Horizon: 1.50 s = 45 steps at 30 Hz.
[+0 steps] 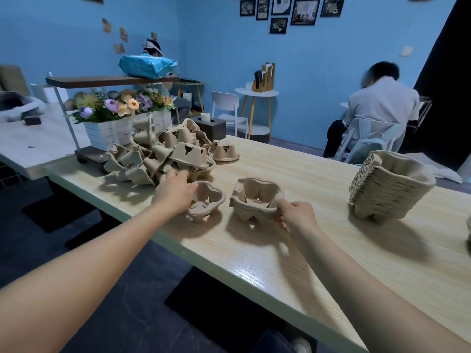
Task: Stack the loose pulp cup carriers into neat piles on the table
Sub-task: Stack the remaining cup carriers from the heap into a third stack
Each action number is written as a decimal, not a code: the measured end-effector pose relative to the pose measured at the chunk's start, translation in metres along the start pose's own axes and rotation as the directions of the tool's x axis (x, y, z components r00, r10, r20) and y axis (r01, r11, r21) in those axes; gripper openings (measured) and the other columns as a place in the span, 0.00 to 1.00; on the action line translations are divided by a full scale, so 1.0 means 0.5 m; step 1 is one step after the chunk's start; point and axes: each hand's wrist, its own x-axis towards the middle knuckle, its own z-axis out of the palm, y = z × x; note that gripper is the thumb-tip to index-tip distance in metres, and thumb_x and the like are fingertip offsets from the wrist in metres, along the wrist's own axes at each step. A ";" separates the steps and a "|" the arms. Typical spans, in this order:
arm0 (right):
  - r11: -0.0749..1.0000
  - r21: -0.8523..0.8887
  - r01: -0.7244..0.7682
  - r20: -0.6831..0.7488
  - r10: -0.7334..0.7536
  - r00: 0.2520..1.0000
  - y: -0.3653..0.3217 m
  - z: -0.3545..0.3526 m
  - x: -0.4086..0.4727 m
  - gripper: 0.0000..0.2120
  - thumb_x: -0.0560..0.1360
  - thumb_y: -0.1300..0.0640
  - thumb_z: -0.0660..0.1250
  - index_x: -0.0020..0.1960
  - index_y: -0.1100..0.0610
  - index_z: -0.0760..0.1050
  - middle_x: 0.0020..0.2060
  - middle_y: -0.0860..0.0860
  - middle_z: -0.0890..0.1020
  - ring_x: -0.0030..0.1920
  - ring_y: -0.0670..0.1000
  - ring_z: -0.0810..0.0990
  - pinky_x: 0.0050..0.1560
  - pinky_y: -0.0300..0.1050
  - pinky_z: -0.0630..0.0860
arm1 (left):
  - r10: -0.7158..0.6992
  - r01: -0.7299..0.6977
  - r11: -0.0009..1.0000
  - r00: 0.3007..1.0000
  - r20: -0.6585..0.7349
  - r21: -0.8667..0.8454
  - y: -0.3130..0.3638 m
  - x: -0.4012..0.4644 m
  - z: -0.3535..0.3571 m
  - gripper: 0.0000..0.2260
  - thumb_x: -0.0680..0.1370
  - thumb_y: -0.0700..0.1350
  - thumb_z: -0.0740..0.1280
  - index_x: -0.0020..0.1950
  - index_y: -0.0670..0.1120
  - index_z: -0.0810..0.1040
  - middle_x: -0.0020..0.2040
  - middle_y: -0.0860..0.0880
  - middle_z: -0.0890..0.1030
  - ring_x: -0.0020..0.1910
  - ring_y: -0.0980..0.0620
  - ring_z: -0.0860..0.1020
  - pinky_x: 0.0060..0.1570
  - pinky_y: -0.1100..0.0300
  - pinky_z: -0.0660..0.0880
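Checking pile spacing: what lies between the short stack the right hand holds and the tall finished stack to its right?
Only bare table: the head view shows nothing between the short stack, gripped by the right hand, and the tall stack.

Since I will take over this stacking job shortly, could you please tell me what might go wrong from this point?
1. The left hand grips a single brown pulp cup carrier right beside the jumbled heap of loose pulp carriers; lifting it may tumble the heap.
2. The right hand pinches only the rim of the short nested pile of carriers, so the pile might tip or separate.
3. The tall finished stack of pulp carriers leans and may topple.
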 end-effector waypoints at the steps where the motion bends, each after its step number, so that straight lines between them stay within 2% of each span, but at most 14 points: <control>1: 1.000 -0.003 0.001 0.000 -0.001 1.000 0.000 0.000 0.000 0.14 0.74 0.56 0.66 0.31 0.57 0.70 0.32 0.58 0.74 0.37 0.56 0.74 0.42 0.51 0.70 | -0.032 0.032 0.999 0.998 0.048 -0.005 -0.009 0.004 -0.001 0.18 0.81 0.51 0.57 0.66 0.43 0.71 0.64 0.40 0.72 0.62 0.41 0.71 0.60 0.47 0.71; 4: 1.000 -0.004 -0.001 0.009 0.001 1.000 -0.001 -0.001 -0.001 0.14 0.74 0.56 0.66 0.32 0.58 0.70 0.32 0.58 0.73 0.36 0.56 0.73 0.42 0.50 0.69 | -0.090 0.098 0.991 0.991 0.094 -0.090 -0.024 0.003 -0.002 0.13 0.81 0.50 0.59 0.56 0.44 0.78 0.54 0.43 0.81 0.51 0.44 0.78 0.50 0.52 0.75; 7: 1.000 -0.002 0.001 0.016 -0.001 1.000 -0.002 -0.001 -0.001 0.13 0.74 0.57 0.66 0.32 0.58 0.70 0.32 0.58 0.72 0.36 0.56 0.72 0.42 0.50 0.69 | -0.103 0.114 0.964 0.993 0.058 -0.239 -0.020 -0.002 -0.018 0.09 0.80 0.48 0.63 0.49 0.45 0.79 0.50 0.45 0.81 0.47 0.47 0.77 0.45 0.56 0.72; 10: 1.000 0.015 -0.007 0.026 0.007 1.000 -0.003 -0.003 -0.001 0.12 0.75 0.58 0.65 0.35 0.58 0.70 0.33 0.57 0.72 0.35 0.56 0.73 0.42 0.49 0.70 | -0.128 0.081 0.861 0.990 -0.061 -0.502 -0.002 0.004 -0.051 0.08 0.78 0.47 0.65 0.49 0.43 0.79 0.47 0.45 0.81 0.45 0.46 0.78 0.47 0.52 0.77; 13: 1.000 0.021 -0.015 0.036 0.015 0.999 -0.001 -0.005 -0.001 0.11 0.75 0.58 0.65 0.35 0.58 0.70 0.34 0.58 0.72 0.35 0.56 0.73 0.41 0.48 0.69 | -0.166 0.022 0.736 0.975 -0.148 -0.677 0.031 0.003 -0.087 0.08 0.78 0.47 0.66 0.50 0.43 0.80 0.45 0.46 0.81 0.43 0.49 0.77 0.48 0.54 0.75; 17: 1.000 0.012 -0.021 0.042 0.021 0.999 -0.004 -0.006 -0.003 0.13 0.76 0.58 0.65 0.33 0.59 0.70 0.31 0.58 0.73 0.34 0.56 0.74 0.39 0.48 0.69 | -0.126 0.057 0.545 0.992 -0.014 -0.836 0.090 -0.011 -0.086 0.02 0.77 0.41 0.67 0.45 0.44 0.79 0.42 0.46 0.80 0.38 0.51 0.77 0.39 0.61 0.76; 20: 1.000 0.002 -0.016 0.052 0.016 0.999 -0.005 -0.009 -0.005 0.13 0.76 0.59 0.65 0.33 0.60 0.70 0.33 0.60 0.74 0.35 0.57 0.74 0.38 0.48 0.68 | -0.053 0.101 0.433 0.995 0.086 -0.896 0.128 -0.024 -0.061 0.04 0.77 0.37 0.67 0.43 0.43 0.79 0.42 0.45 0.81 0.40 0.51 0.78 0.43 0.60 0.79; 23: 1.000 0.021 -0.014 0.059 0.013 0.998 -0.005 -0.011 -0.008 0.13 0.76 0.58 0.66 0.35 0.60 0.70 0.34 0.60 0.72 0.36 0.57 0.73 0.40 0.49 0.69 | 0.008 0.086 0.461 0.995 0.101 -0.883 0.153 -0.040 -0.035 0.03 0.76 0.37 0.68 0.48 0.40 0.80 0.41 0.47 0.81 0.39 0.54 0.78 0.39 0.66 0.77; 28: 0.998 0.039 -0.039 0.078 0.036 0.996 0.000 -0.016 -0.004 0.16 0.76 0.62 0.64 0.31 0.58 0.66 0.33 0.59 0.70 0.37 0.57 0.71 0.42 0.49 0.67 | 0.006 0.097 0.523 0.993 0.118 -0.847 0.161 -0.051 -0.004 0.01 0.74 0.39 0.71 0.43 0.42 0.81 0.38 0.45 0.81 0.37 0.52 0.76 0.40 0.62 0.78; 32: 0.995 0.073 -0.070 0.107 0.062 0.992 -0.005 -0.021 -0.007 0.13 0.76 0.63 0.63 0.34 0.58 0.67 0.34 0.60 0.71 0.34 0.56 0.72 0.34 0.48 0.65 | -0.005 0.035 0.711 0.999 0.045 -0.703 0.155 -0.036 0.004 0.04 0.72 0.43 0.73 0.39 0.43 0.82 0.35 0.44 0.82 0.35 0.51 0.78 0.45 0.55 0.80; 37: 0.973 0.183 -0.139 0.145 0.113 0.983 -0.017 -0.026 -0.015 0.13 0.80 0.54 0.60 0.43 0.63 0.72 0.35 0.58 0.72 0.31 0.52 0.70 0.29 0.42 0.67 | 0.040 -0.017 0.918 0.998 0.050 -0.396 0.167 -0.028 0.004 0.07 0.74 0.45 0.71 0.40 0.43 0.84 0.35 0.47 0.83 0.39 0.49 0.80 0.43 0.57 0.76; 40: 0.980 0.142 -0.141 0.178 0.115 0.977 -0.019 -0.024 -0.010 0.16 0.78 0.52 0.63 0.51 0.66 0.75 0.40 0.59 0.74 0.35 0.55 0.73 0.35 0.45 0.70 | 0.057 -0.019 0.939 0.993 0.101 -0.344 0.167 -0.028 0.013 0.11 0.76 0.45 0.66 0.38 0.42 0.83 0.34 0.46 0.81 0.36 0.49 0.78 0.36 0.59 0.71; 42: 0.987 0.099 -0.125 0.181 0.105 0.978 -0.015 -0.016 0.000 0.11 0.77 0.55 0.65 0.47 0.65 0.75 0.42 0.60 0.75 0.39 0.57 0.76 0.35 0.44 0.73 | 0.056 -0.001 0.929 0.989 0.138 -0.369 0.162 -0.026 0.023 0.15 0.78 0.48 0.64 0.35 0.42 0.80 0.31 0.48 0.78 0.32 0.51 0.74 0.33 0.60 0.67; 45: 0.994 0.060 -0.086 0.134 0.078 0.988 -0.011 0.001 0.031 0.09 0.76 0.57 0.66 0.40 0.62 0.73 0.42 0.60 0.76 0.42 0.58 0.77 0.38 0.48 0.75 | 0.067 0.031 0.877 0.980 0.185 -0.479 0.149 -0.011 0.043 0.16 0.79 0.50 0.63 0.36 0.43 0.81 0.33 0.47 0.80 0.37 0.48 0.76 0.44 0.56 0.75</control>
